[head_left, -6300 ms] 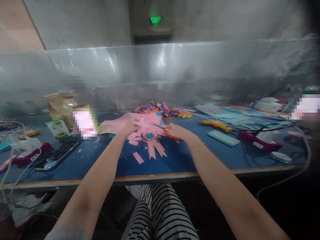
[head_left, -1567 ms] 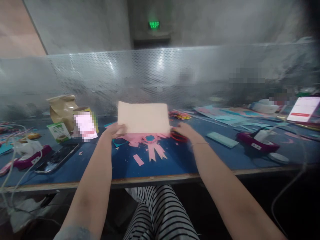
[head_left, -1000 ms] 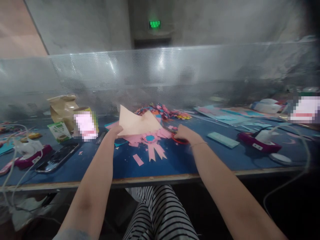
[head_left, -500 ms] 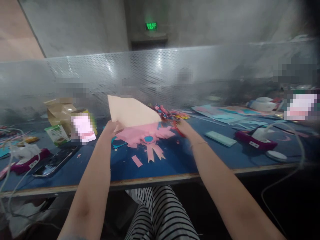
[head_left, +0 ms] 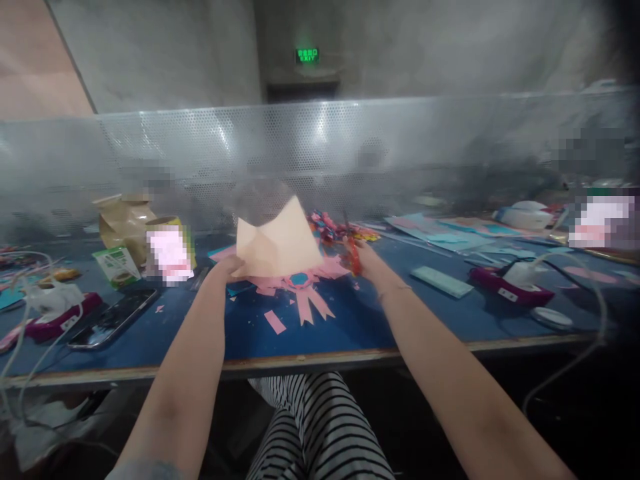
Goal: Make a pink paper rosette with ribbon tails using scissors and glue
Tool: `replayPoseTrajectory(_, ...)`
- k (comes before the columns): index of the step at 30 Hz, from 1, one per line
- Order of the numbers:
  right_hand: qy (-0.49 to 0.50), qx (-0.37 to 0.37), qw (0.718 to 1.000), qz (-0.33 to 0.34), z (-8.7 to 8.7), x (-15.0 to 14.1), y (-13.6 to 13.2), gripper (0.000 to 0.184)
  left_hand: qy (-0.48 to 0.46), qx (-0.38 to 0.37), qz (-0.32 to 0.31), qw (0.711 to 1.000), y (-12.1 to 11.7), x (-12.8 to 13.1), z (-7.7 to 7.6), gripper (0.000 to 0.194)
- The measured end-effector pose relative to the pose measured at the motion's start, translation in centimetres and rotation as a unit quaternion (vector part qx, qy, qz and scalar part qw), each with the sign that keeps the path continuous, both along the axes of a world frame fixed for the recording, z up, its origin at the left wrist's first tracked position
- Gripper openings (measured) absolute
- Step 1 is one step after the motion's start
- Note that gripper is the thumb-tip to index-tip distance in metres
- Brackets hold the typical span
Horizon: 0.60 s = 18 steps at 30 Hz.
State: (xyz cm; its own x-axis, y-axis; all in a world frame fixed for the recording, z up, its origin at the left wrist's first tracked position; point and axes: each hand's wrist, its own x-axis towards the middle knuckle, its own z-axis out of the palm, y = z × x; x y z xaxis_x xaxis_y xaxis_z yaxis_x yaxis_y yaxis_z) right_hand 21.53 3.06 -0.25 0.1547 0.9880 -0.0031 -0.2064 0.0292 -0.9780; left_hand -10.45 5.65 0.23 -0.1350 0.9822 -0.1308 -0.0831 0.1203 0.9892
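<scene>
My left hand (head_left: 231, 267) is closed on the lower left edge of a cream sheet of paper (head_left: 280, 243), which stands up and is curved, with two pointed corners at its top. Red-handled scissors (head_left: 355, 257) are in my right hand (head_left: 367, 259), blades pointing up and away, apart from the sheet. Just below the sheet lies a pink paper rosette (head_left: 313, 303) with a blue centre and two notched tails. Pink paper pieces lie around it, partly hidden by the sheet. A small pink strip (head_left: 275, 322) rests nearer the table edge.
Left on the blue table (head_left: 350, 340) are a phone (head_left: 114, 320), a purple power strip (head_left: 63, 319), a green-white packet (head_left: 117, 265) and a brown paper bag (head_left: 124, 223). Rightward lie a pale green box (head_left: 441, 282), another purple power strip (head_left: 513, 285) and coloured sheets (head_left: 430, 233). Behind stands a perforated screen (head_left: 280, 147).
The cream sheet has turned and bent, so two points now stand up at its top. It has come lower over the rosette. The scissors' blades now show upright.
</scene>
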Motion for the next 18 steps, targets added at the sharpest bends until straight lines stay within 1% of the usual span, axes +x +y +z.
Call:
replayPoseTrajectory(3,-0.014,-0.008,1.0,0.013,-0.1,-0.1,0.0,0.025,0.05,-0.039,-0.003,0.998,0.2,0.0,-0.3,0.019)
replayPoseTrajectory(8,-0.042,-0.018,0.998,0.036,-0.1,-0.4,-0.3,0.029,0.078,-0.026,-0.017,0.996,-0.2,0.3,0.7,0.019)
replayPoseTrajectory(12,-0.077,-0.003,0.997,0.026,-0.4,-0.3,-0.1,0.031,0.075,0.003,-0.032,0.997,-1.1,0.3,1.9,0.019)
replayPoseTrajectory(14,-0.093,0.01,0.996,0.012,-0.5,-0.2,0.1,0.032,0.063,0.03,-0.039,0.997,-1.5,0.0,2.5,0.019)
replayPoseTrajectory(18,-0.112,0.021,0.993,-0.022,-0.5,-0.1,0.4,0.036,0.017,0.091,-0.026,0.995,-1.6,-0.7,2.9,0.015)
